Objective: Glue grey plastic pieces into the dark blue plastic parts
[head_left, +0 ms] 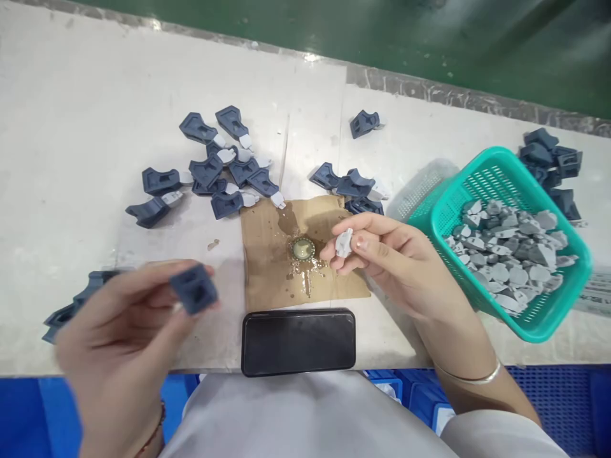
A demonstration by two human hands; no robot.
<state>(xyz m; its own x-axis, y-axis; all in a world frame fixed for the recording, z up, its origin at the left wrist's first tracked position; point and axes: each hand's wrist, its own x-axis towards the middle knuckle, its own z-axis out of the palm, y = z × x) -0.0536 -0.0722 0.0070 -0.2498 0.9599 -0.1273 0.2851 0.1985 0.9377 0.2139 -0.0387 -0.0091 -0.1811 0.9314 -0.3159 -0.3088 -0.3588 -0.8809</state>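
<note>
The basket [537, 335] contains grey parts [518, 273]; the cup [314, 249] apparently contains liquid [302, 248]. Between fingertips, the right hand [401, 257] pinches one part [344, 243] and the left hand [117, 337] a block [193, 290].

Left hand [119, 334]: slightly blurred, gripping a dark blue block [193, 289] with openings in its visible end.
Right hand [398, 264]: pinching one small light-grey piece [344, 243].
Brown sheet [260, 280]: wet in patches, a round object [303, 249] near its middle.
Black phone [298, 343]: at the near edge of the desk [95, 95], beside the sheet.
Green basket [537, 329]: grey pieces [518, 254] heaped inside.
Blue parts [207, 170]: scattered in groups, many bearing light-grey tips.
</note>
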